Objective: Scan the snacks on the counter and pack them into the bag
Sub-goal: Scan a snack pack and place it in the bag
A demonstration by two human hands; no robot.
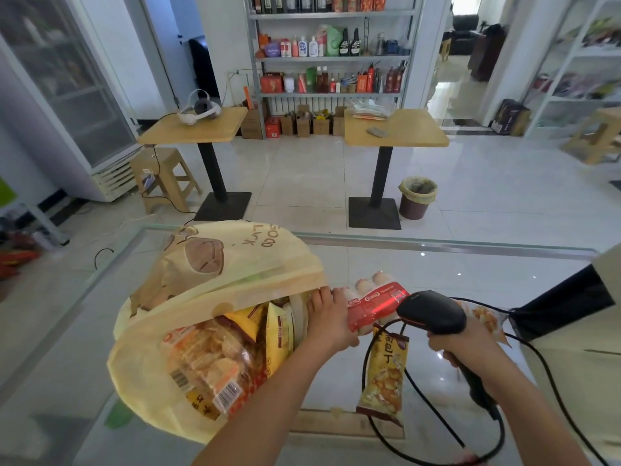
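The left hand [327, 319] is curled round one end of the drinks pack [376, 306], a red-wrapped row of small bottles held just above the counter [470, 274]. That gripped end sits right at the bag's mouth, and the rest of the pack sticks out to the right. The right hand [467, 344] is closed around the handle of the scanner [433, 312], whose nose is aimed at the pack's red label from just beside it. The label looks lit red, so I'd say this pack is being scanned right now.

The bag [242, 264] lies on its side with its mouth open toward the person, and it is already well filled. A clear pack of crackers [208, 361] and a yellow pouch [279, 334] show inside, with more packets tucked behind them.

Two snacks are still out on the glass. A bread pouch [384, 378] lies between the two arms, partly inside the loop of the scanner's cable [369, 425]. Another packet [487, 319] is half hidden behind the scanner.

By my reckoning the job is well past halfway: this pack has to go in, then those two need scanning and packing.
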